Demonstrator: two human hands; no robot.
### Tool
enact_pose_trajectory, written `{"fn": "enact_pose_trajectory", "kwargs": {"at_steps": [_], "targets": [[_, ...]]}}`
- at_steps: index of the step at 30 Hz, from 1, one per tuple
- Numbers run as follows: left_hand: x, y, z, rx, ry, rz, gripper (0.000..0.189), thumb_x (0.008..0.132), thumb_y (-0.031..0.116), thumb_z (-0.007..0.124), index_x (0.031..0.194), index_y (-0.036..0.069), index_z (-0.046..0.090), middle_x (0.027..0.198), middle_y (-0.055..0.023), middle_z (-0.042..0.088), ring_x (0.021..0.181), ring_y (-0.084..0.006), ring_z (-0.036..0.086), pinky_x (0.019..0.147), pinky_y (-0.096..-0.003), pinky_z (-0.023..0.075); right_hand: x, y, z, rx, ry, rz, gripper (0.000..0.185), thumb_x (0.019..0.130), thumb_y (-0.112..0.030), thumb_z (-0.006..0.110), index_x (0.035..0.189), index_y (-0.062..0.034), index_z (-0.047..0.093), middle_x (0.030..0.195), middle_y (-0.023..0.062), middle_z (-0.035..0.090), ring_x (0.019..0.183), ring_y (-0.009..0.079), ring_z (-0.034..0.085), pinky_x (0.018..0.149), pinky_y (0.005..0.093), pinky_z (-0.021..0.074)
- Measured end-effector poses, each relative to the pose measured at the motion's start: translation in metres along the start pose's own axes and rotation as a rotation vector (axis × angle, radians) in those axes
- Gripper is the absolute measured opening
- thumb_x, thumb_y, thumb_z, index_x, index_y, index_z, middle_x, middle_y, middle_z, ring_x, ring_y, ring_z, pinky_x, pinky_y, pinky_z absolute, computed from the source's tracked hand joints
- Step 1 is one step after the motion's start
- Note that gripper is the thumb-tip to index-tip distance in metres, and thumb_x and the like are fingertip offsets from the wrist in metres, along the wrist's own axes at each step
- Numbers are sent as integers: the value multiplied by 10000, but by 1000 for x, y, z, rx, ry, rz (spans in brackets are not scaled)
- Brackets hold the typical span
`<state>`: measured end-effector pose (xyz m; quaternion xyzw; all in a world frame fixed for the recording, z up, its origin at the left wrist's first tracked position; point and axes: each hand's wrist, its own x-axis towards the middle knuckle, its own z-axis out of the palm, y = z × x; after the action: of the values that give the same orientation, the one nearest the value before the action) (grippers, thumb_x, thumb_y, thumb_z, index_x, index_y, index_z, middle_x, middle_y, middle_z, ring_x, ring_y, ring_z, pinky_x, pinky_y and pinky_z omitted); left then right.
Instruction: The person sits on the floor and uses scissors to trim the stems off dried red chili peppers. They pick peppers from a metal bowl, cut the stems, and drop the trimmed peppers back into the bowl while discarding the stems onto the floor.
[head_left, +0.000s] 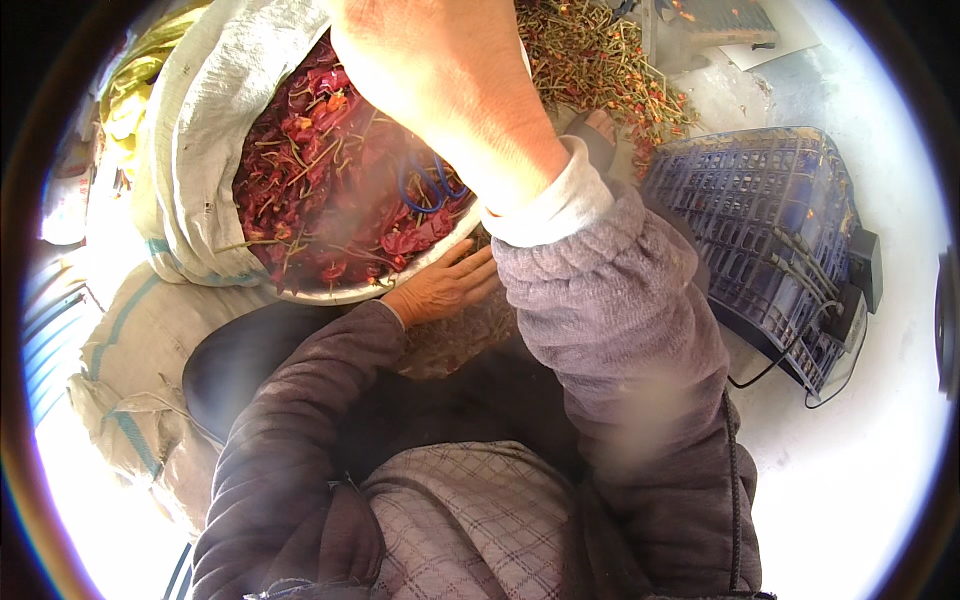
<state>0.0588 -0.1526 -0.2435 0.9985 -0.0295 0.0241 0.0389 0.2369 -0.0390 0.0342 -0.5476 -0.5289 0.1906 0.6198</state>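
Note:
Dried red chili peppers (300, 172) with stems fill a pale round basin (337, 297) in front of me. A pair of scissors with blue loop handles (420, 201) rests among the peppers, its blades hidden. My left hand (442, 286) lies at the near outer side of the basin, palm down with fingers stretched out and nothing visible in it. Close to the camera, my right hand (442, 82) is raised over the basin. Its fingers run past the top edge, so what they hold is hidden.
A white woven sack (202, 112) is bunched along the basin's left side, with another woven sack (142, 345) below it. Cut stems and pepper bits (600, 67) are heaped beyond. A blue plastic crate (750, 202) with a black cabled device (847, 315) stands at right.

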Motion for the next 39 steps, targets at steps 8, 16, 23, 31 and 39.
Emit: {"fn": "enact_pose_trajectory", "kwargs": {"at_steps": [8, 16, 23, 31, 39], "targets": [[1, -83, -57, -794, 93, -484, 658, 877, 493, 692, 1408, 124, 570, 1528, -90, 489, 1450, -271, 403, 1166, -564, 320, 3, -10, 0, 51, 35, 2, 393, 1005, -291, 596, 911, 85, 656, 832, 331, 670, 834, 485, 672, 738, 502, 531], [2, -177, -80, 60, 497, -866, 333, 844, 292, 735, 1113, 98, 700, 1218, -108, 660, 1144, -351, 604, 932, -508, 495, 4, -7, -9, 23, 36, 45, 430, 1002, -314, 572, 993, 103, 673, 933, 351, 679, 944, 482, 672, 837, 503, 533], [-23, -232, -127, -217, 269, -1255, 260, 951, 299, 657, 1023, 58, 725, 858, -122, 737, 745, -291, 703, 730, -429, 560, 16, 23, -9, -112, 8, 113, 411, 997, -309, 568, 931, 89, 650, 900, 350, 669, 919, 492, 662, 804, 510, 524], [-35, -174, -215, -1010, 721, -1293, 237, 1052, 258, 554, 1054, 49, 666, 863, -20, 683, 677, -77, 552, 633, -247, 449, -1, 44, 26, -192, -202, 178, 375, 956, -305, 642, 895, 64, 670, 818, 278, 693, 794, 443, 698, 731, 504, 555], [-10, -104, -235, -843, 627, -921, 345, 981, 150, 653, 1299, 18, 623, 1166, -178, 706, 1085, -243, 684, 940, -339, 514, -25, 40, 57, -182, -265, 280, 594, 856, -466, 772, 927, 106, 631, 901, 292, 702, 838, 401, 715, 750, 463, 550]]}}
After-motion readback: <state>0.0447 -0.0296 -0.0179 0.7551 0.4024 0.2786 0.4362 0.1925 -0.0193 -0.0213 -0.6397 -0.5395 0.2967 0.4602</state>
